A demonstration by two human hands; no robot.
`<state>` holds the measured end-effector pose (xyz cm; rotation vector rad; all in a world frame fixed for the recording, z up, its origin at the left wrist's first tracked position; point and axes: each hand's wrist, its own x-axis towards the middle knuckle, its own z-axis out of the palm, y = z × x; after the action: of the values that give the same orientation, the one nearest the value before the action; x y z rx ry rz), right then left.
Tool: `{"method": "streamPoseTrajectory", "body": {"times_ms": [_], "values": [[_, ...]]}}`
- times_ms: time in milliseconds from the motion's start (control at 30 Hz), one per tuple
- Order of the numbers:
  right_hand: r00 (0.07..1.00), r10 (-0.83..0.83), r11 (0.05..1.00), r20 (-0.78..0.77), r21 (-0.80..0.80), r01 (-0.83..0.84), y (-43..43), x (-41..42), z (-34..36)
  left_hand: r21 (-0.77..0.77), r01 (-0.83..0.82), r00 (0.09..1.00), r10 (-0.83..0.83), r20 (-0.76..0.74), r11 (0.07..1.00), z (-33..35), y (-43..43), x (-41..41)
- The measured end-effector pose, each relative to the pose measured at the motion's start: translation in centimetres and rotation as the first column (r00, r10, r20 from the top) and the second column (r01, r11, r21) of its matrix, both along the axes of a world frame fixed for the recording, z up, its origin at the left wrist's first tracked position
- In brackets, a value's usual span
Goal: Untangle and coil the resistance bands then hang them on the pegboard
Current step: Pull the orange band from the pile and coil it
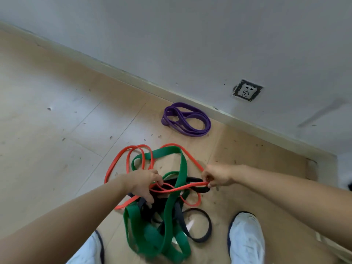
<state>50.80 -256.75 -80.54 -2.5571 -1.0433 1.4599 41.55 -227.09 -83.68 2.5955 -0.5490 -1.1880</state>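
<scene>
Orange band (118, 162) is held by both hands above a tangled heap on the wooden floor (57, 121). One strand is pinched between the thumb and curled fingers of the right hand (219, 176) and is stretched across to the left hand (144, 182), where its loops are hooked by curled fingers. Whether the black band (207, 225) is also gripped by the left hand cannot be told; the lower fingers are seen right against a dark strand. More orange loops are spread on the floor beyond the left hand. Green band (181, 174), wide and flat, is threaded through the orange loops and piled in folds near the bottom edge, between two white shoes. The black band is tangled in under the green one, with one loop lying out toward the right shoe (245, 239). Left shoe (89, 252) is cut off by the frame edge. Purple band (206, 126) is laid well apart from the heap, loosely coiled, just beside the skirting board (114, 71) at the foot of the grey wall (190, 44). A socket (247, 90) is set in the wall, right of the purple band.
</scene>
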Motion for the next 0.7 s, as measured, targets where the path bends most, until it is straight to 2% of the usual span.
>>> {"method": "streamPoseTrajectory", "body": {"times_ms": [100,200,367,433,500,567,700], "values": [[0.981,-0.040,0.999,-0.192,-0.021,0.036,-0.1,-2.0,2.6,-0.005,-0.009,0.999,0.010,0.039,1.000,1.8,-0.6,-1.4],[0.924,-0.151,0.988,-0.352,-0.086,0.129,-0.3,-3.0,6.5,-0.077,-0.088,0.995,0.083,-0.063,0.993,4.5,-1.2,-2.7],[0.913,-0.195,0.977,-0.358,-0.157,0.147,-1.6,-3.7,13.8,-0.169,-0.242,0.963,0.215,-0.163,0.955,11.4,-1.2,-3.9],[0.926,-0.229,0.973,-0.301,-0.091,0.211,-1.6,-4.0,16.9,-0.214,-0.330,0.935,0.287,-0.209,0.920,14.5,-1.0,-4.3],[0.941,-0.265,0.959,-0.209,0.047,0.281,-1.2,-4.3,19.6,-0.242,-0.378,0.918,0.328,-0.221,0.894,17.3,-0.7,-4.8],[0.945,-0.288,0.931,-0.154,0.187,0.314,-0.8,-4.9,22.0,-0.239,-0.365,0.925,0.323,-0.198,0.900,19.9,-0.4,-5.6],[0.937,-0.309,0.848,-0.163,0.398,0.349,-0.3,-6.5,26.7,-0.274,-0.299,0.954,0.295,-0.057,0.914,24.5,0.0,-7.2]]}}
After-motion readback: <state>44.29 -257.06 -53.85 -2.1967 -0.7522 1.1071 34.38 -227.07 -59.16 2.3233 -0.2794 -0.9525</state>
